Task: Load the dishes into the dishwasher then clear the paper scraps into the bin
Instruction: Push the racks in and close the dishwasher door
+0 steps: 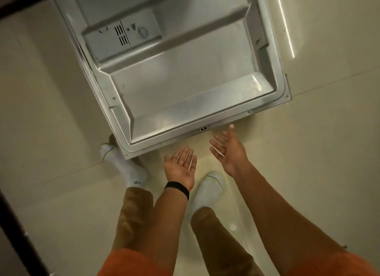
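Observation:
The dishwasher door (pixel 185 94) lies folded down flat, its steel inner face up, filling the upper middle of the view. A detergent dispenser (pixel 123 33) sits in its upper left part. My left hand (pixel 181 164) is held palm up just below the door's front edge, fingers straight, holding nothing. My right hand (pixel 228 150) is also palm up, fingers spread, close under the door's latch (pixel 203 129) and not touching it. No dishes, racks, paper scraps or bin are in view.
The floor is pale cream tile (pixel 318 131). My feet in white socks stand below the door: the left foot (pixel 123 164) at the door's front left corner, the right foot (pixel 207 193) under my hands. A dark cabinet edge (pixel 18 234) runs along the left.

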